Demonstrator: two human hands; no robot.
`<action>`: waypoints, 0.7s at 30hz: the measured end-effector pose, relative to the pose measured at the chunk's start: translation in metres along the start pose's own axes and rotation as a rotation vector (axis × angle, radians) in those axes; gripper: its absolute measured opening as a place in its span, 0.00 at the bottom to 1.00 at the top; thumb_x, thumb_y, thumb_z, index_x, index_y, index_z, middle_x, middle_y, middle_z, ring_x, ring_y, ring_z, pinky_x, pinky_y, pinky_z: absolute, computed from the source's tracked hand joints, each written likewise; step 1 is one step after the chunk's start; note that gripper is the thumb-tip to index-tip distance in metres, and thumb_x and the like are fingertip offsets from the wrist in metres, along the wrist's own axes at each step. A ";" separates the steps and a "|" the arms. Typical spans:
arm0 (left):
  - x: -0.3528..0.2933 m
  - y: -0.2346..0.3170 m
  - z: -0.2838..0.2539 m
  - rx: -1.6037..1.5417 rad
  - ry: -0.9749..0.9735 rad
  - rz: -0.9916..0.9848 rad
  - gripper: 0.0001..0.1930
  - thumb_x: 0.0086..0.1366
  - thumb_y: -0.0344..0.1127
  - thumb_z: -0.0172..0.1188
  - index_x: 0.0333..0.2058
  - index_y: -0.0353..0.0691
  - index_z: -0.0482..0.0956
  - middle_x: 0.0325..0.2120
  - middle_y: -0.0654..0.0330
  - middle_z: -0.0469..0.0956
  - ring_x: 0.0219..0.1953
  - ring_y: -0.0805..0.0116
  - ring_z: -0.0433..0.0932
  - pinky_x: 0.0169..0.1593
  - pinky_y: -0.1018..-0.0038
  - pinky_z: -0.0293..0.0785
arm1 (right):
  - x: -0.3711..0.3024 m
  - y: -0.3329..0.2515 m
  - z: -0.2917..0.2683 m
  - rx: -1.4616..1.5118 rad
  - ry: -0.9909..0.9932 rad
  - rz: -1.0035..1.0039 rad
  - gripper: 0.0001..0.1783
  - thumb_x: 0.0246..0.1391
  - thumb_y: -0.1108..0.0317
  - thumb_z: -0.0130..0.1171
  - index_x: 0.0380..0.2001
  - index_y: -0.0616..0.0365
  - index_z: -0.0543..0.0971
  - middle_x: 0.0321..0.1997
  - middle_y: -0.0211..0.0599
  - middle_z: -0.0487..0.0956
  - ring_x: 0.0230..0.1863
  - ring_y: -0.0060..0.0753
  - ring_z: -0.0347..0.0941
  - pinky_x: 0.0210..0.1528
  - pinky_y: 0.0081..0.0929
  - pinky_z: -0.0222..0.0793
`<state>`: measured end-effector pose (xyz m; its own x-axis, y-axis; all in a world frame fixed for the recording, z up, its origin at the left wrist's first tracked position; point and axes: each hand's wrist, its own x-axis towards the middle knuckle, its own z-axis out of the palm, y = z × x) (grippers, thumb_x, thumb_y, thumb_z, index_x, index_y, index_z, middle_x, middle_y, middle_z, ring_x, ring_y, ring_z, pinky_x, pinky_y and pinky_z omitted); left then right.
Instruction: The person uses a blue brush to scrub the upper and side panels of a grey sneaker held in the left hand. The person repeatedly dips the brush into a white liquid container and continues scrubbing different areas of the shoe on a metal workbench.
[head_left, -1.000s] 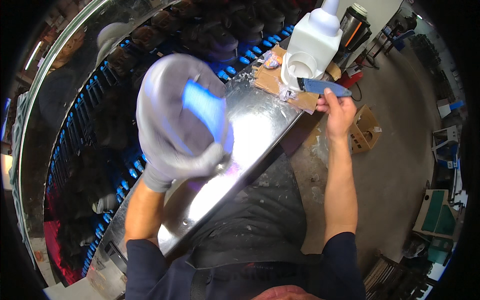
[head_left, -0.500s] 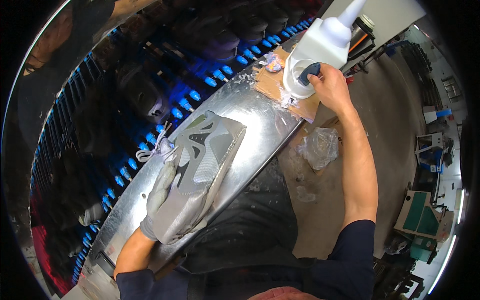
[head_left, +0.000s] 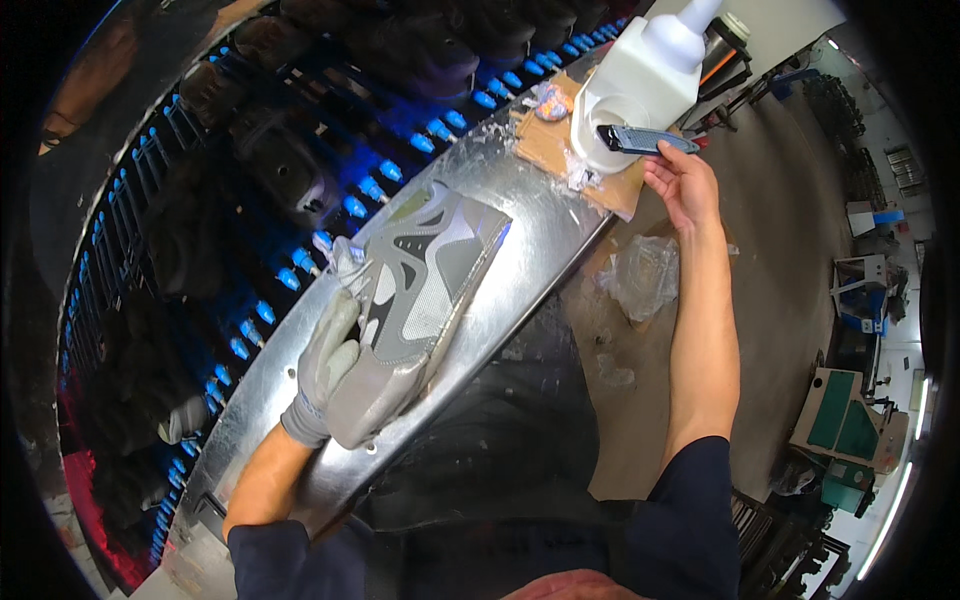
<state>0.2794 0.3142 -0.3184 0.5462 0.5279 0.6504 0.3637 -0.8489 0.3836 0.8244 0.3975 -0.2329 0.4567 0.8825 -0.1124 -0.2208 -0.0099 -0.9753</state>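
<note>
My left hand [head_left: 327, 362], in a grey glove, grips a grey shoe [head_left: 430, 290] along its laced side. The shoe lies tilted over the metal ledge [head_left: 520, 260], one side panel facing up. Its pale laces [head_left: 347, 258] bunch above my glove. My bare right hand [head_left: 685, 183] pinches one end of a flat dark blue tool [head_left: 648, 141] with a ridged face. The tool's dark other end is over the open cup of a white plastic bottle [head_left: 645, 80]. What the cup holds is hard to make out.
Under the bottle lies stained cardboard [head_left: 545, 140] with a multicoloured lump [head_left: 553, 102]. Blue-tipped pegs [head_left: 372, 188] line the ledge's far side, with dark shoes [head_left: 285, 170] beyond. A dark flask [head_left: 724, 55] stands behind the bottle. A clear plastic bag [head_left: 642, 277] lies below, right of the ledge.
My right hand has drawn back right and slightly down, lifting the blue tool partly out of the cup, so more of it shows. The shoe and left hand have shifted up and right.
</note>
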 end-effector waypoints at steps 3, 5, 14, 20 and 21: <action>0.013 0.006 -0.017 -0.051 -0.094 0.020 0.37 0.68 0.33 0.69 0.71 0.44 0.61 0.69 0.34 0.67 0.71 0.30 0.66 0.74 0.41 0.61 | -0.010 -0.006 -0.020 0.244 -0.226 -0.017 0.12 0.68 0.68 0.62 0.46 0.67 0.82 0.38 0.42 0.87 0.36 0.32 0.86 0.39 0.26 0.85; 0.013 0.000 -0.014 -0.036 -0.150 0.046 0.39 0.68 0.35 0.70 0.72 0.45 0.59 0.69 0.33 0.66 0.71 0.29 0.66 0.73 0.39 0.61 | -0.004 0.018 -0.041 0.313 -0.133 0.054 0.11 0.68 0.69 0.60 0.47 0.67 0.82 0.39 0.43 0.87 0.38 0.33 0.86 0.40 0.28 0.85; 0.013 0.015 -0.008 -0.015 -0.153 -0.110 0.38 0.63 0.38 0.75 0.68 0.39 0.68 0.67 0.31 0.69 0.68 0.29 0.71 0.72 0.44 0.67 | -0.176 0.055 0.066 0.270 -0.260 0.058 0.10 0.67 0.70 0.63 0.44 0.68 0.82 0.37 0.45 0.86 0.35 0.33 0.85 0.37 0.31 0.83; -0.005 -0.011 -0.010 0.070 -0.196 0.002 0.35 0.62 0.39 0.75 0.65 0.40 0.71 0.67 0.34 0.70 0.70 0.32 0.70 0.73 0.46 0.65 | -0.237 0.052 0.094 -0.068 -0.408 -0.371 0.11 0.65 0.75 0.61 0.45 0.75 0.81 0.44 0.51 0.81 0.38 0.33 0.81 0.41 0.29 0.79; -0.006 -0.013 -0.010 0.077 -0.198 0.025 0.34 0.63 0.39 0.74 0.65 0.40 0.71 0.67 0.35 0.69 0.70 0.33 0.69 0.73 0.47 0.64 | -0.238 0.053 0.094 -0.103 -0.414 -0.414 0.10 0.64 0.77 0.62 0.45 0.75 0.82 0.44 0.51 0.81 0.38 0.33 0.81 0.40 0.28 0.78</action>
<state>0.2640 0.3217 -0.3201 0.6907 0.5080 0.5146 0.4003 -0.8613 0.3130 0.6228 0.2311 -0.2402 0.1083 0.9323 0.3450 -0.0018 0.3473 -0.9378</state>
